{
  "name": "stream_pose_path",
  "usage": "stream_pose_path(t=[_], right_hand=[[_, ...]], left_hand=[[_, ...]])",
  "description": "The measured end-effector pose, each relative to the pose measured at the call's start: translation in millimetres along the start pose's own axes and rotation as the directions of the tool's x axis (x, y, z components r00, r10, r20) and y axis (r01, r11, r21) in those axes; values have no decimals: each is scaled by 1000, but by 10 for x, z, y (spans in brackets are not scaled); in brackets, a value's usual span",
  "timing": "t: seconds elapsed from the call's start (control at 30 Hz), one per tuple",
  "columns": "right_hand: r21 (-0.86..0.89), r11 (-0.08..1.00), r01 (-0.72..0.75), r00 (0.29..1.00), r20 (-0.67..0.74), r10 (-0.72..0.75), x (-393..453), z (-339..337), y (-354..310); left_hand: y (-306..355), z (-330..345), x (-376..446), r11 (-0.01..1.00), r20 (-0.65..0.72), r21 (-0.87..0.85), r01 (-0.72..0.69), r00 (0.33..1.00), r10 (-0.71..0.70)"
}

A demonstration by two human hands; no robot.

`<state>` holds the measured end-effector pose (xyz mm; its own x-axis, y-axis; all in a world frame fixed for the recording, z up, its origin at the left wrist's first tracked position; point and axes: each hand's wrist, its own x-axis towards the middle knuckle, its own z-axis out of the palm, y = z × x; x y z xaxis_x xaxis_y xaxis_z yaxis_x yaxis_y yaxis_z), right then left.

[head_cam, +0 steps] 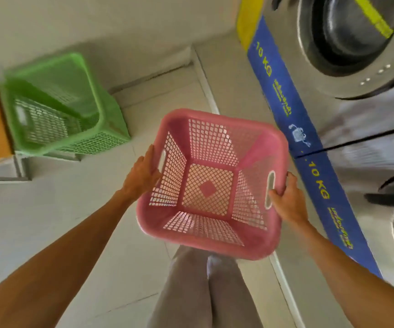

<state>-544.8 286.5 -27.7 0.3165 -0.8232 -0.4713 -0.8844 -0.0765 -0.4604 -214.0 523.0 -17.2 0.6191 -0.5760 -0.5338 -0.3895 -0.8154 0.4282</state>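
- The pink basket [217, 116] hangs in the air between both hands, mouth up and slightly tilted, its mesh bottom in plain view, above the floor [73, 209] and the person's legs [191, 292].
- The left hand [144, 174] lies against the basket's left outer wall, just beside the handle slot, with its fingers straight and pressed flat, curled round nothing.
- The right hand [288, 200] grasps the right rim by the other handle slot. The thumb hooks over the edge while the fingers are hidden behind the wall.
- Washing machines [357, 55] edged by a blue strip [283, 110] stand just right of the basket, and a green basket [94, 98] sits well apart on the left.
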Motion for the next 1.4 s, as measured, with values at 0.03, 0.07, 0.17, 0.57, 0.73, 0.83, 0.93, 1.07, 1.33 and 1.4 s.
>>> stream_pose_path(t=[0.03,0.07,0.17,0.57,0.73,0.83,0.93,1.07,1.33,1.4], right_hand=[[-20,999,45,999,10,-45,123,29,-221],[-40,995,86,996,17,-86,230,52,-451],[-107,976,188,982,26,-186,545,142,-1063],[-310,846,433,901,156,-404,1708,428,-2785],[-352,816,458,889,188,-418,2281,570,-3321],[-361,823,440,896,239,-374,2698,739,-3563],[-370,829,420,900,285,-329,3124,932,-3798],[-342,854,392,891,372,-260,3585,1172,-4058],[-338,868,364,883,422,-206,4335,1706,-4391],[-348,873,342,892,413,-185,4471,1816,-4426]], left_hand=[[-83,-143,16,999,-26,-28,20,999,-21],[-162,-278,34,998,-53,-58,37,998,-40],[-400,-604,129,992,-118,-103,70,990,-82],[-877,-1410,922,969,-201,-220,109,967,-154],[-939,-1657,1538,966,-190,-245,86,973,-135],[-1014,-1721,2023,957,-160,-271,108,975,-155],[-1121,-1722,2517,943,-145,-309,128,973,-179],[-1243,-1686,3076,924,-76,-336,182,973,-219],[-1519,-1570,3984,913,-70,-331,240,958,-278],[-1676,-1461,4181,902,-62,-346,258,953,-296]])
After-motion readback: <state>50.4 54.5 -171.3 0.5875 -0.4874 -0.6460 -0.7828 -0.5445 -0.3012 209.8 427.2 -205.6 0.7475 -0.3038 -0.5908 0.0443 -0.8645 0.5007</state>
